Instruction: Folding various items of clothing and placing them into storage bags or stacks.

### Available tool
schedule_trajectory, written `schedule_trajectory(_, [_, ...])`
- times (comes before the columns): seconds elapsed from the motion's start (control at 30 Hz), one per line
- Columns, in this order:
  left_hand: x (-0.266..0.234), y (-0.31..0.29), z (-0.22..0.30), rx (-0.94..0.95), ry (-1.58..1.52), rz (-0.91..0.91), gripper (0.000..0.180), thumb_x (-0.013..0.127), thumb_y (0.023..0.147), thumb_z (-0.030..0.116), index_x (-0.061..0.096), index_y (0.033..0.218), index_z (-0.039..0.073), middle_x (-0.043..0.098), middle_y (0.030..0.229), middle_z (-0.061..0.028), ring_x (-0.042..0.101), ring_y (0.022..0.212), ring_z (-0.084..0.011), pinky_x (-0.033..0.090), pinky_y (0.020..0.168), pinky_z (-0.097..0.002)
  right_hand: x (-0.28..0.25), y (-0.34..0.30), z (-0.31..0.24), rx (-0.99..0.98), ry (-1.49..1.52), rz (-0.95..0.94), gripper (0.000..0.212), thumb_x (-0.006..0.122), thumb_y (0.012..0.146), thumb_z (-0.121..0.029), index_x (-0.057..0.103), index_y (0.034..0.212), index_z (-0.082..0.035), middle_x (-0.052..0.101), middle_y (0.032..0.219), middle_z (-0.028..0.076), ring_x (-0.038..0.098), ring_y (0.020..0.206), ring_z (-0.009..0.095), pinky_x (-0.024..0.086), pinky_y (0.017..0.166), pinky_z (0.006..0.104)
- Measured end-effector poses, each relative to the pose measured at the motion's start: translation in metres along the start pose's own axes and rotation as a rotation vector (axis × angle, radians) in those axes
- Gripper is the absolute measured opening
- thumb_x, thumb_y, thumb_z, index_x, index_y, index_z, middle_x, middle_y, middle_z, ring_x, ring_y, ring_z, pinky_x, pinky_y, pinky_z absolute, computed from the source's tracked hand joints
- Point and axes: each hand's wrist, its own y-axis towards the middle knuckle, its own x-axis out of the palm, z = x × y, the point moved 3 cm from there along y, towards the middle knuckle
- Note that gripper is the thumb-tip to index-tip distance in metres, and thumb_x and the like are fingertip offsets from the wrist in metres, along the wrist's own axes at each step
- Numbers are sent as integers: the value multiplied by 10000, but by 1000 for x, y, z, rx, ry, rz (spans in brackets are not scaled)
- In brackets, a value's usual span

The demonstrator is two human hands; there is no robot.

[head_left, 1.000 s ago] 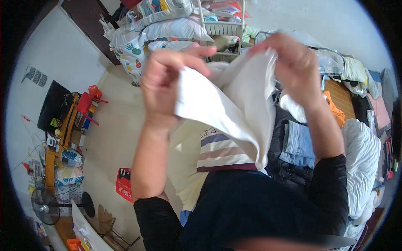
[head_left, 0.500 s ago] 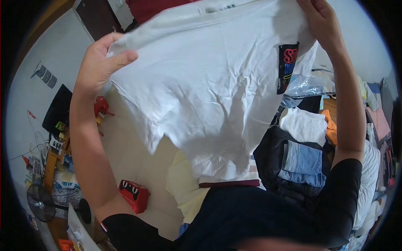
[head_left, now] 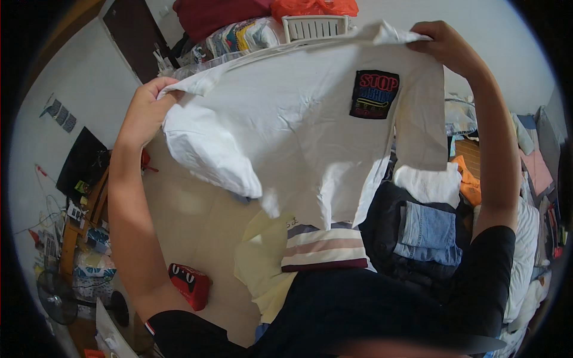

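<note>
The left hand (head_left: 146,110), fingers curled over the cloth, grasps one upper corner of a white shirt (head_left: 286,113), while the right hand (head_left: 444,48) pinches the opposite corner. The shirt hangs spread in the air between them, in front of the body, with a dark patch (head_left: 375,94) facing the wearer and a sleeve drooping at either side. Its upper edge is drawn out, but the lower part sags in creases; it looks opened out, not yet folded or laid down. Beneath it lie a striped cloth (head_left: 325,253) and a pale yellow cloth (head_left: 262,256). To the right, blue jeans (head_left: 427,232) lie already folded on a black garment (head_left: 382,221), near a bunched white cloth (head_left: 428,184) and an orange cloth (head_left: 468,179). Farther left, a red box (head_left: 191,286) sits on the floor (head_left: 179,221).
</note>
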Motion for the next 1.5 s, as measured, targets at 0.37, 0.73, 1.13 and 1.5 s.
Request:
schedule_trajectory(0.37, [4, -3, -15, -178, -443, -11, 227, 515, 948, 227, 625, 979, 30, 637, 873, -1, 565, 797, -84, 426, 764, -243, 17, 0, 34, 127, 629, 89, 362, 555, 924, -284, 589, 1124, 16, 654, 950, 51, 612, 818, 96, 501, 722, 249])
schedule_trajectory(0.73, [22, -3, -35, 437, 559, 374, 268, 431, 959, 242, 535, 1067, 19, 627, 938, -217, 604, 912, -355, 453, 790, -418, 41, 3, 40, -17, 175, 196, 318, 519, 950, -285, 611, 1004, 15, 641, 837, 35, 588, 736, 80, 488, 675, 243])
schedule_trajectory(1.13, [21, 48, -47, 254, 543, 340, 300, 471, 953, 303, 568, 966, 20, 574, 756, -173, 518, 654, -292, 447, 659, -325, 38, 33, 31, 109, -11, 458, 256, 548, 925, -219, 589, 780, -12, 520, 635, -33, 460, 586, 65, 401, 523, 267])
schedule_trajectory(1.5, [79, -168, -85, 208, -316, 334, 126, 491, 828, 95, 595, 841, 24, 588, 715, -147, 561, 633, -314, 450, 591, -391, 12, -196, 28, -70, -725, 287, 325, 389, 879, -77, 595, 1116, 7, 656, 990, 168, 659, 920, 240, 509, 809, 340])
